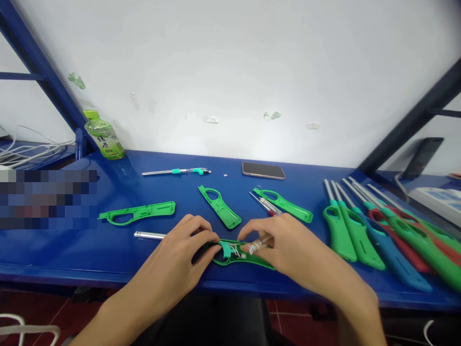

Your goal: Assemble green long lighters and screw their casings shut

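A green lighter half-shell (255, 261) lies across the blue table in front of me, its inside facing up. In it sit a teal trigger (226, 249) and pale wires (236, 251); a silver barrel (149, 235) sticks out to the left. My left hand (190, 245) pinches the lighter at the trigger, thumb and forefinger together. My right hand (279, 240) is closed around a small clear cylinder with a whitish end (260, 243), held slanted over the shell's right part. The fingers hide part of the shell.
Green half-shells (144, 211) (220, 207) (288, 204) lie beyond my hands, near thin screwdriver-like tools (266, 203). Farther back are a barrel with trigger (169, 172) and a phone (263, 170). A bottle (104, 134) stands back left; several whole lighters (340, 235) lie at right.
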A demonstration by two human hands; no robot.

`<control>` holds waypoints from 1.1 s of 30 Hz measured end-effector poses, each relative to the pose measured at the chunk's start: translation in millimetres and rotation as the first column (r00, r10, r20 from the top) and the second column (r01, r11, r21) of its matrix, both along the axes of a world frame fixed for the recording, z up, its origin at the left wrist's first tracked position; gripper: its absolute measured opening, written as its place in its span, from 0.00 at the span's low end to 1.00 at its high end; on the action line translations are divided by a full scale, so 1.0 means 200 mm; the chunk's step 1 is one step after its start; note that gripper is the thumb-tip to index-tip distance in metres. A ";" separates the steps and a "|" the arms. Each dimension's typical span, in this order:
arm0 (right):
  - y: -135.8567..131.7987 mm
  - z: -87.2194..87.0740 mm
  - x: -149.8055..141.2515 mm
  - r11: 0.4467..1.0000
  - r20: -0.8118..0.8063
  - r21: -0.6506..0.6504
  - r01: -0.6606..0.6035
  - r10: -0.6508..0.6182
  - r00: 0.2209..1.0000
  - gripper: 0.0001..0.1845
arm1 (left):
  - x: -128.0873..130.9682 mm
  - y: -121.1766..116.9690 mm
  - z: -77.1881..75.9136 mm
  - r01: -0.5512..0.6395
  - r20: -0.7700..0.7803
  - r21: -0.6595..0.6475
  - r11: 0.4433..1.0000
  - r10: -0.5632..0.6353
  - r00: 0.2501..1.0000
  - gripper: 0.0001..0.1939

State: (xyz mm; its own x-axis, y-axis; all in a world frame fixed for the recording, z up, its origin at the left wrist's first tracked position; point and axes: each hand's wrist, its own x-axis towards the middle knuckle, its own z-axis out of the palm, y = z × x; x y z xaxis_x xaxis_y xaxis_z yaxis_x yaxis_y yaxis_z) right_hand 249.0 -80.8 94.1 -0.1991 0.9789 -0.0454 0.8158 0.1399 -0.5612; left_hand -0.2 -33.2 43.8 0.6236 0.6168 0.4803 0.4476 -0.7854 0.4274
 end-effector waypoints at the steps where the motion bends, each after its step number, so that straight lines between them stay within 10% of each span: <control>1: 0.01 0.00 -0.01 1.000 0.007 0.005 0.000 0.000 1.000 0.16 | 0.00 0.00 0.00 0.002 0.000 0.010 1.000 -0.002 1.000 0.06; 15: 0.04 -0.02 -0.03 0.984 0.006 0.164 -0.065 0.064 0.998 0.17 | 0.01 -0.01 0.02 0.003 -0.069 -0.019 1.000 -0.004 0.998 0.09; 33: 0.04 -0.02 -0.07 0.972 0.042 0.213 -0.094 0.087 0.995 0.22 | 0.04 -0.03 -0.01 0.023 -0.337 0.480 0.877 0.160 0.928 0.17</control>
State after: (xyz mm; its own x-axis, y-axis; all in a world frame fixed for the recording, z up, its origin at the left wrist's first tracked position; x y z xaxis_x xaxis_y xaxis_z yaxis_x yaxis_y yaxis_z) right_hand 235.7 -72.2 90.6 -0.2888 0.9445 0.1563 0.8113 0.3282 -0.4839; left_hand 8.7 -38.5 42.5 0.7718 0.4228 0.4749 0.5562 -0.8108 -0.1821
